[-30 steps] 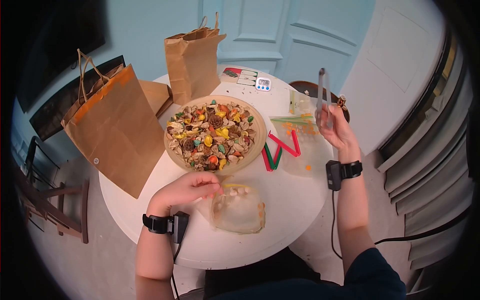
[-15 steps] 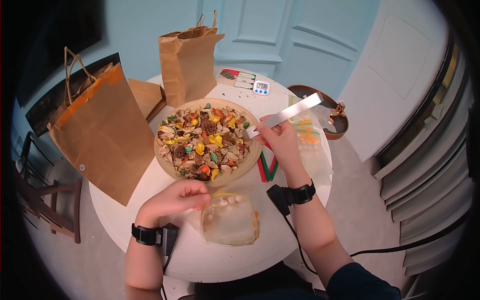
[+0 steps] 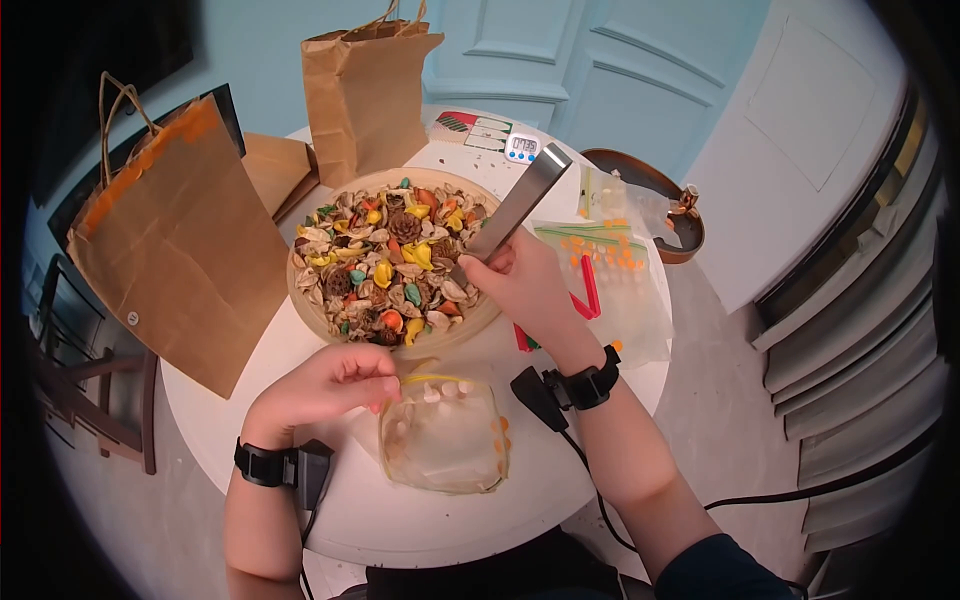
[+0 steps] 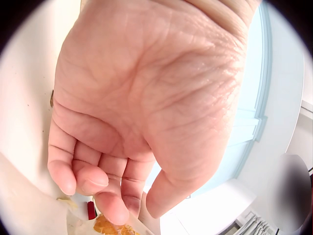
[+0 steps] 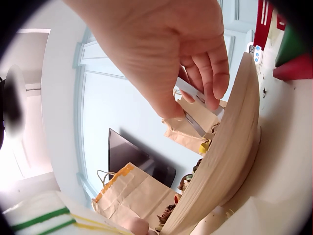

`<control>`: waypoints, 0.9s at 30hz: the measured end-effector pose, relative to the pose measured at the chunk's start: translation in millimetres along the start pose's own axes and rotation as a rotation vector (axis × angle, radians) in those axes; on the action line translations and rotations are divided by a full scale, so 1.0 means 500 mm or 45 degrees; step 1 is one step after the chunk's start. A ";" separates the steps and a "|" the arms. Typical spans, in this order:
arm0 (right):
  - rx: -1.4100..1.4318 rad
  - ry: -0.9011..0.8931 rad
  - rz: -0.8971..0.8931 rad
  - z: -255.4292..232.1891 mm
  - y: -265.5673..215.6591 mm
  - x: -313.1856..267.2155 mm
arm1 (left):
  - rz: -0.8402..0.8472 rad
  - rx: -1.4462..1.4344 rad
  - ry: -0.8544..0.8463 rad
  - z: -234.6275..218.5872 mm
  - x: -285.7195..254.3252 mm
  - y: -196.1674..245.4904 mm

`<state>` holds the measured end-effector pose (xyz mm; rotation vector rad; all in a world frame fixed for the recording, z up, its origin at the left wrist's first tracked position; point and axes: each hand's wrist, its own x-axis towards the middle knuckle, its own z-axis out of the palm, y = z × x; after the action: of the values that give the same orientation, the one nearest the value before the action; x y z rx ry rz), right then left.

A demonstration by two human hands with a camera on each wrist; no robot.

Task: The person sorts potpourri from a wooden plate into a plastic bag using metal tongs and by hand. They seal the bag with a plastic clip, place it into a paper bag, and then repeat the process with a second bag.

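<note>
My right hand [image 3: 530,290] grips metal tongs [image 3: 522,198], their tips down at the right side of the potpourri [image 3: 370,290]. That mix of dried petals, pine cones and coloured pieces fills a wide wooden bowl [image 5: 230,152]. In the right wrist view the tong arms stand slightly apart at the bowl's rim. Below the bowl, a clear zip bag [image 3: 445,450] with a yellow seal strip lies near the table's front. My left hand [image 3: 320,385] pinches its upper left corner between thumb and fingers. The left wrist view shows the fingers curled, the bag's edge mostly hidden.
Two brown paper bags [image 3: 190,250] stand left of and behind the bowl. A flat zip bag [image 3: 640,310] with orange marks, red sealing clips [image 3: 590,290] and a timer [image 3: 521,148] lie on the right and far side. A brown bin [image 3: 690,245] stands beyond the table edge.
My right hand has swung the tongs from the table's right side leftward and down to the potpourri. My left hand keeps its place at the zip bag.
</note>
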<state>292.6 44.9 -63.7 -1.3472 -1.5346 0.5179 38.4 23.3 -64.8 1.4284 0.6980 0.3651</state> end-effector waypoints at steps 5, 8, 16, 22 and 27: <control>-0.019 0.032 -0.039 0.003 0.014 0.003 | 0.016 -0.009 -0.011 -0.002 0.001 -0.004; -0.058 0.062 -0.064 0.005 0.009 0.000 | 0.028 -0.003 -0.016 -0.001 0.002 -0.006; 0.000 0.069 -0.055 0.008 0.028 0.007 | 0.022 0.007 -0.004 0.000 0.002 -0.006; 0.216 0.117 -0.021 -0.006 0.020 0.012 | 0.043 0.030 -0.006 -0.003 0.004 -0.010; 0.580 -0.044 0.135 -0.031 -0.022 0.008 | 0.069 0.034 -0.017 -0.004 0.006 -0.013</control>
<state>300.7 40.9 -46.6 -1.0698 -1.2761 0.9008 38.2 26.0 -71.9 1.4756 0.6567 0.3894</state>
